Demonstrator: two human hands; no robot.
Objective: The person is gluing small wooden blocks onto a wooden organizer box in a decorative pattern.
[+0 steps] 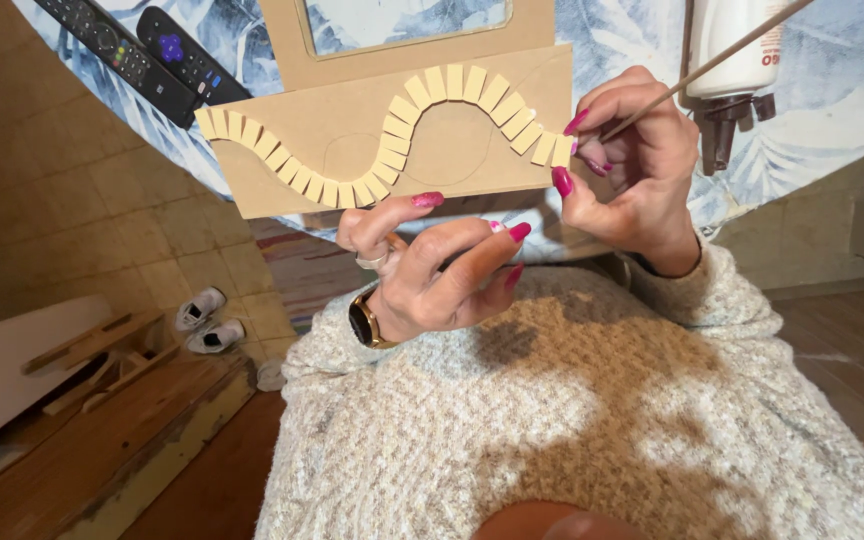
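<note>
From the head view, the left hand pinches the brown card board from below to keep it steady, while the right hand pinches a thin stick (its tip hidden) by the wavy row of yellow pieces.

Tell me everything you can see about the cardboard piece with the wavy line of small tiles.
The cardboard piece is a flat, brown, roughly rectangular sheet, held tilted. A wavy row of small pale-yellow tiles runs across it, with faint pencil curves beside them. The left hand supports its lower edge; the right hand, holding a thin stick, touches the last tile.
</note>
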